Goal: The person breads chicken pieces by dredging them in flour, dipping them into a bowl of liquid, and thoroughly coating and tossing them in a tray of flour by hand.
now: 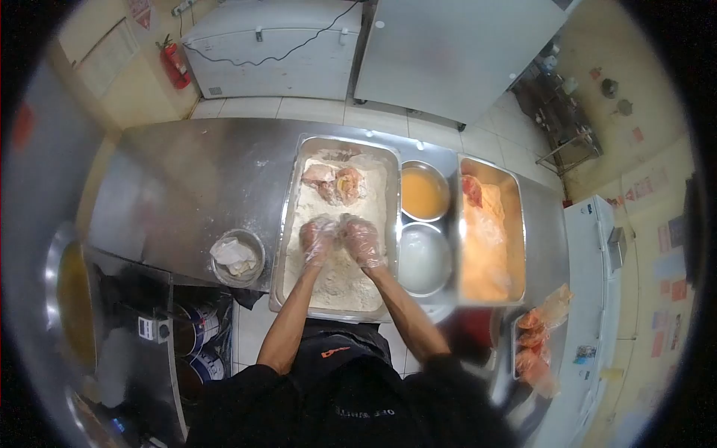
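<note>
Both hands wear clear plastic gloves and are over the flour in a deep metal tray [289, 224]. My left hand [320, 235] is closed, its fingers curled down near the flour [347, 287]. Close beside it, my right hand [361, 240] is curled closed too. Whatever the fingers hold, if anything, is hidden by the hands and gloves. Just beyond them, raw chicken pieces [340, 185] lie partly dusted with flour at the far part of the tray.
Right of the tray stand a bowl of orange liquid [423, 193], a bowl of cloudy liquid [423, 257] and a tray of orange-coated food [485, 239]. A small bowl with white cloth-like material [235, 257] is on the left. Bagged reddish food [536, 340] lies at lower right.
</note>
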Demonstrator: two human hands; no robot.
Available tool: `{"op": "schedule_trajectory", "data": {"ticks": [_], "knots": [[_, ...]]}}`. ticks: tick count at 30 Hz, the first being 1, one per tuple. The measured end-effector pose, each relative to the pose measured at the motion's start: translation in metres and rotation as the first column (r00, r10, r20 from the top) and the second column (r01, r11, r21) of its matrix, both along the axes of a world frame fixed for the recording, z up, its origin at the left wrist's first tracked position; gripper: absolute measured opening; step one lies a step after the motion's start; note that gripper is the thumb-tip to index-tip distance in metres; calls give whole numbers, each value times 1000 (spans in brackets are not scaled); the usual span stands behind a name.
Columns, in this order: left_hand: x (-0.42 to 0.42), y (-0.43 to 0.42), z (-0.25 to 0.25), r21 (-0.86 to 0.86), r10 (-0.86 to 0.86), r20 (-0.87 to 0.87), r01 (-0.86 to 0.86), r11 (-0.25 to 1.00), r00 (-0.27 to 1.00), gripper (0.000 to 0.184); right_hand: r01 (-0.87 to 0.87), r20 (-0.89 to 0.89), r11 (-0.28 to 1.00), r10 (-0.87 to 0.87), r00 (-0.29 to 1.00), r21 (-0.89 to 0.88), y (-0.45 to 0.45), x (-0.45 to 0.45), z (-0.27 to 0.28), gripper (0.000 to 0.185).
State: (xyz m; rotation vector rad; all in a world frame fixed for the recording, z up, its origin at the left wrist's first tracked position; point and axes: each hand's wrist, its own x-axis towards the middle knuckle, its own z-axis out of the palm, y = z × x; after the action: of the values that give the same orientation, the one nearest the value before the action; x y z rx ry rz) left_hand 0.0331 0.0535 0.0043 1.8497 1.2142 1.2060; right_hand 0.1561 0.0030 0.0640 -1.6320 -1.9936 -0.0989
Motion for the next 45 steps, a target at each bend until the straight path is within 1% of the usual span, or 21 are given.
{"op": "schedule_trajectory", "data": {"ticks": [3,4,7,9,11,15,17,19,21,22,25,27,29,30,34,37,39,40,41,42,45], "knots": [[3,3,27,289,-12,-48,25,957,999,10,274,-179,961,-277,944,-44,7,4,3,9],[11,-8,44,-39,-9,-71,6,999,997,10,166,-116,984,-173,978,-65,10,-1,-3,9],[-2,17,22,117,69,2,-69,991,998,9,87,-44,988,-93,995,-126,14,13,-13,9],[-4,12,54,-83,78,-1,-78,993,997,10,225,-118,966,-240,964,-127,13,19,-13,9],[12,-4,81,210,124,-135,-94,973,983,12,144,-113,982,-157,981,-120,9,5,-5,9],[-4,12,69,-134,-27,160,49,990,987,13,223,-256,973,-231,939,-59,7,16,3,9],[8,3,57,50,37,-239,-26,998,970,11,70,-362,994,-95,927,-83,9,12,-16,8],[6,8,50,-31,93,-68,-95,995,993,12,-68,-467,995,27,884,-71,13,17,-17,7],[-6,15,50,-19,37,-47,-38,999,998,12,130,-448,989,-145,882,-64,10,30,-11,6],[-6,15,53,-11,-10,-16,10,1000,1000,12,12,-322,990,35,946,144,8,33,-2,9],[27,-7,64,123,76,-193,-53,991,978,11,-10,-142,998,0,990,-67,12,32,-17,13],[55,-34,144,-37,-121,-160,116,993,980,19,86,-188,976,-124,974,-198,-13,78,23,17],[73,-41,153,-434,-190,161,243,867,968,12,108,-190,967,-64,980,229,-38,138,36,17],[93,-55,171,-269,-219,171,260,927,960,15,91,-228,992,-67,971,93,-52,165,60,16],[165,-82,138,-109,-362,59,367,924,930,12,40,-448,962,-163,879,-271,-89,248,89,13],[216,-111,94,-280,-355,63,358,891,933,10,-250,-834,902,-180,521,-351,-79,297,-1,14],[227,-130,51,-447,-346,38,326,833,937,12,-166,-443,894,-40,896,-416,-77,302,-23,10],[230,-142,28,-263,-293,-246,228,938,924,17,-80,-62,917,60,996,-391,-79,298,-7,9],[233,-152,6,-47,-169,-498,169,985,851,21,-91,-63,914,71,995,-396,-76,297,-12,9],[237,-161,-11,-84,-152,-589,127,988,794,26,-79,-32,905,72,997,-417,-74,296,-22,10],[230,-182,-30,-142,-194,-493,142,980,848,24,-152,-258,845,17,966,-512,-76,295,-40,13]]}}
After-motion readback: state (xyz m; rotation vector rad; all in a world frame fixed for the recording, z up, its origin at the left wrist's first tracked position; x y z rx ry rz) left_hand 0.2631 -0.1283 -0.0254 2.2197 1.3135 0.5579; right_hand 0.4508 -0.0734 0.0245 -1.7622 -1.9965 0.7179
